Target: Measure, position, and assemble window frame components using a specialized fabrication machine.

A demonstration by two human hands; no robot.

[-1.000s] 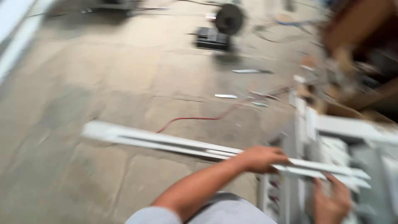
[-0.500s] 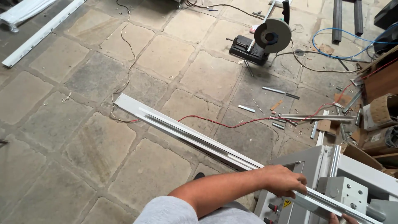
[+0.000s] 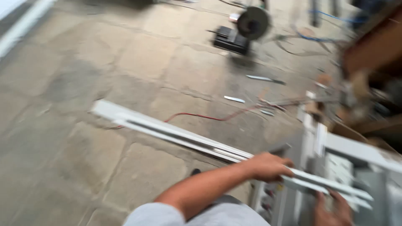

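A stone-paved floor (image 3: 83,83) is stretching across the blurred view, with a red cable (image 3: 201,116) lying on it and a disc saw (image 3: 245,29) sitting further back. A long white rail (image 3: 176,134) is running from the left over the floor to a grey machine (image 3: 347,167) at the right. The left hand (image 3: 268,166) is resting on the rail, fingers curled over it. The right hand (image 3: 333,209) is touching the rail's right end from below; its grip is too blurred to tell.

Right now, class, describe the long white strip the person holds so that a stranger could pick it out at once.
Start at the stone-paved floor and look toward the grey machine at lower right. The long white strip runs slantwise from mid-floor onto that machine, under the left hand and beside the right hand. It is far longer than the short metal offcuts lying nearby.
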